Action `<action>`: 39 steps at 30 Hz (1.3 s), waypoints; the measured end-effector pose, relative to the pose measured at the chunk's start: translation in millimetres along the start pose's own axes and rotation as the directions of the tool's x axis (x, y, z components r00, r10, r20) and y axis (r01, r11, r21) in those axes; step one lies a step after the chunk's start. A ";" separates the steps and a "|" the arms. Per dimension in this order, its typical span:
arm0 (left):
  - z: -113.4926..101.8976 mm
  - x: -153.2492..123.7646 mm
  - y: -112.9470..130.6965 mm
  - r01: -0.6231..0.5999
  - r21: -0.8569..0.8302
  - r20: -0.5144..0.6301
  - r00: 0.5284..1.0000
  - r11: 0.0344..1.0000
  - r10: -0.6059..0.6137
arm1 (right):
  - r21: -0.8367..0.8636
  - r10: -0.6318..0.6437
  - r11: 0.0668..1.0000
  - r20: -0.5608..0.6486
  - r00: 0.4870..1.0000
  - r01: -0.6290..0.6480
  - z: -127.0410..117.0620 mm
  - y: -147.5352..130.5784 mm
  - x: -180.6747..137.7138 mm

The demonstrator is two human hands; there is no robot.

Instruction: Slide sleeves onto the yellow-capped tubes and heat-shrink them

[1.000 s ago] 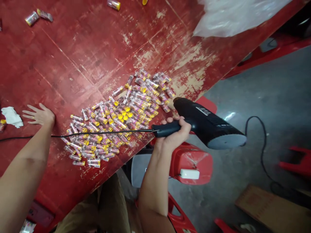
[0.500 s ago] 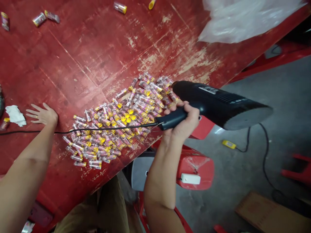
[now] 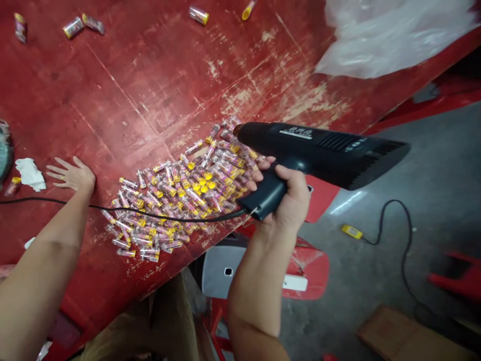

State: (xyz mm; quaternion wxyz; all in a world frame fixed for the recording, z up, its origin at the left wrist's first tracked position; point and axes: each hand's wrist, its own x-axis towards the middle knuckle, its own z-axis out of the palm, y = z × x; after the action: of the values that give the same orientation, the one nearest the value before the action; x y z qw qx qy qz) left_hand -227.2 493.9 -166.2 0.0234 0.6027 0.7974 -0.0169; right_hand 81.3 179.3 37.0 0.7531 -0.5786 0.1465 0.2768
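Heat gun, black, one: held above the right end of the tube pile, nozzle toward the left, broad rear end toward the right, over the floor. Its power cord runs left from the handle across the pile and passes beneath the left forearm.

Right hand: clamped around the heat gun's handle, fingers wrapped about it.

Left hand: laid on the tabletop, palm down, fingers spread apart, ring on one finger; grips nothing.

Small clear tubes, yellow-ended, many: heaped along the near edge of the red, worn tabletop, between the hands, most lying on their sides; a cluster of yellow ends faces up mid-pile. Whether the nozzle touches any tube cannot be told from this angle.

Crumpled white tissue, one: just left of the left hand, a single tube beside it.

Loose tubes, several: scattered on the far left and far middle.

Translucent plastic sheeting: far right.

Cardboard box: floor, near right.
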 end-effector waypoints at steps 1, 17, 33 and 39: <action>0.4 0.3 -0.2 0.001 -0.004 0.000 1.000 1.000 -0.001 | -0.012 0.015 1.000 0.007 1.000 -0.015 -1.6 -0.8 -4.5; -0.8 -0.3 -0.9 0.018 -0.035 0.044 0.999 0.999 -0.016 | -0.213 0.098 0.974 0.104 0.990 -0.074 19.9 2.1 -6.2; -4.2 -3.3 2.3 0.029 -0.034 0.057 0.998 0.999 -0.027 | -0.257 -0.002 0.966 -0.043 0.999 -0.009 3.0 8.2 -64.5; -3.0 -1.3 2.7 0.035 -0.021 0.057 0.998 0.999 -0.033 | -0.244 0.095 0.960 -0.167 0.981 -0.135 -25.2 -20.9 -97.6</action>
State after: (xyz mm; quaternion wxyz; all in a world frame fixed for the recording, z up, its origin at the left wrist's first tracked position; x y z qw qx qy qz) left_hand -224.4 493.5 -163.1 0.0523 0.5880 0.8068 -0.0254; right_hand 17.6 127.5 99.1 0.6418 -0.6804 0.2006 0.2915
